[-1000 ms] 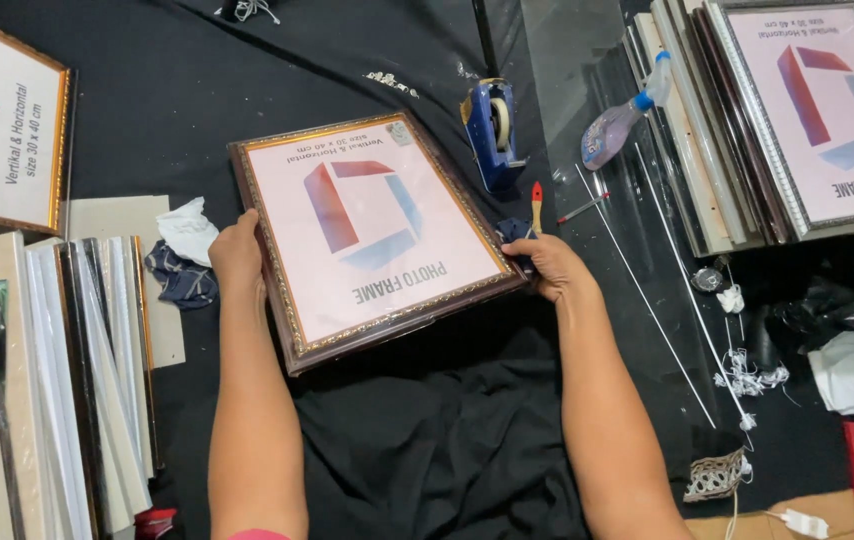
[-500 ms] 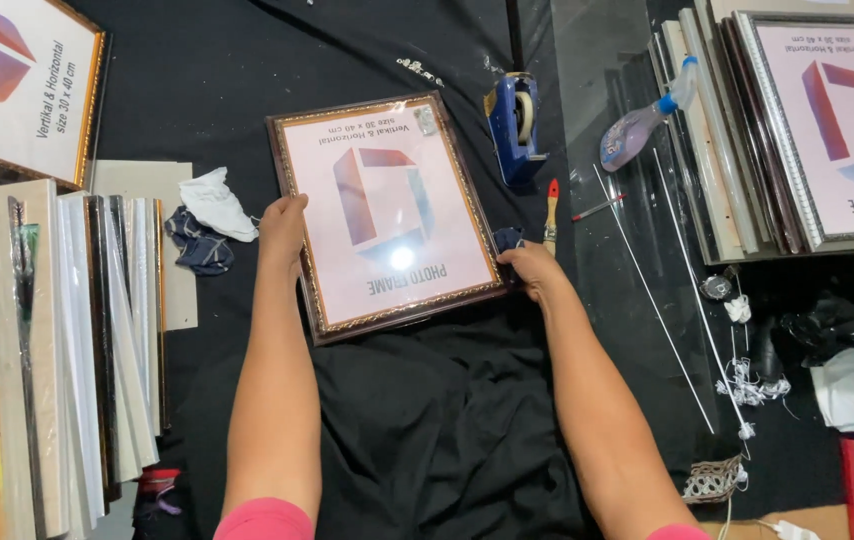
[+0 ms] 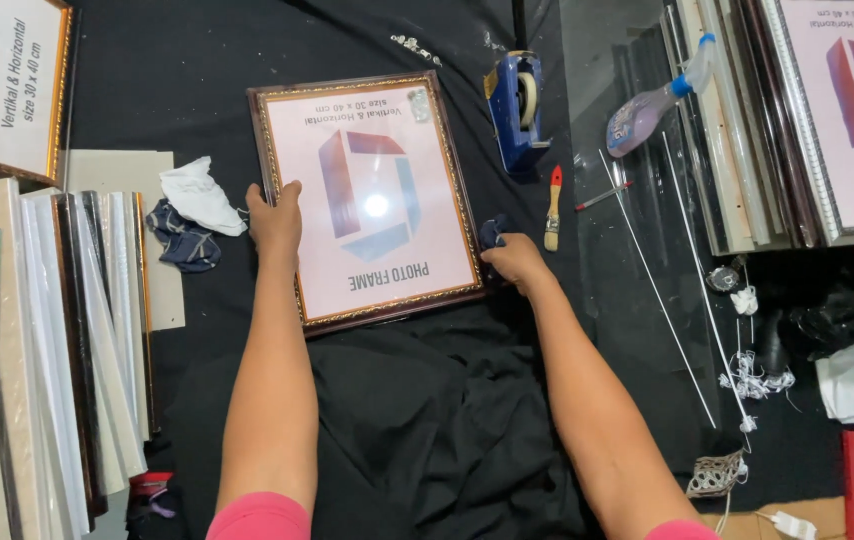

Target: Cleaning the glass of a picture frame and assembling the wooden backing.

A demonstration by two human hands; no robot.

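Both hands, left hand (image 3: 275, 215) and right hand (image 3: 515, 262), are grasping the picture frame (image 3: 367, 200); a brush (image 3: 552, 208) and tape dispenser (image 3: 514, 108) are lying just right.

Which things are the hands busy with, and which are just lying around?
In use:
picture frame, held at both sides by the left hand and right hand

Lying about:
tape dispenser
small brush
spray bottle
white rag
dark rag
stacked frames
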